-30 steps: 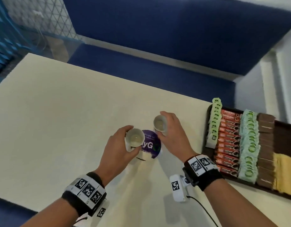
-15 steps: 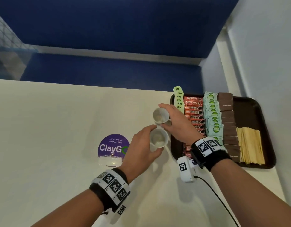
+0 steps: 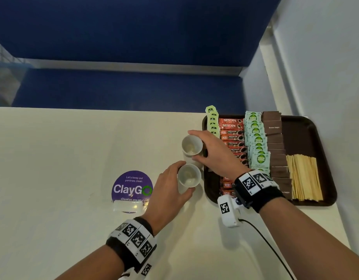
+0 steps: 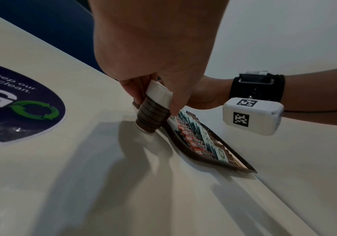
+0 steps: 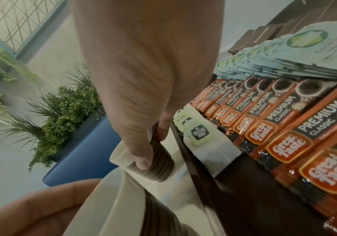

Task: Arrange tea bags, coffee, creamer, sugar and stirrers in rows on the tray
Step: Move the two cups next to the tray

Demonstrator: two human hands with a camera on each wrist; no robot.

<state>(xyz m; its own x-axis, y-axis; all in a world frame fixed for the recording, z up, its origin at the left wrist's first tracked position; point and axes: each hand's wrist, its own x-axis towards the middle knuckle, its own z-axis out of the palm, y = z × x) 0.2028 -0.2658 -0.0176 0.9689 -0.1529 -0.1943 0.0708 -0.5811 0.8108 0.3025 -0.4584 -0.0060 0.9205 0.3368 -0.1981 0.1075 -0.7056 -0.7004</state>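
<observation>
I saw a cream table (image 3: 63, 158) with a smooth top, standing against a blue bench. A round purple sticker (image 3: 132, 188) with the word "ClayGo" was glued on it, with a strip of clear tape over its near edge. At the right end of the table a dark brown tray (image 3: 308, 126) lay flat on the surface, near the wall. Two small paper cups, the far cup (image 3: 191, 146) and the near cup (image 3: 188, 175), were just beside the left rim of the tray; whether their bottoms touched the table I could not tell.
</observation>
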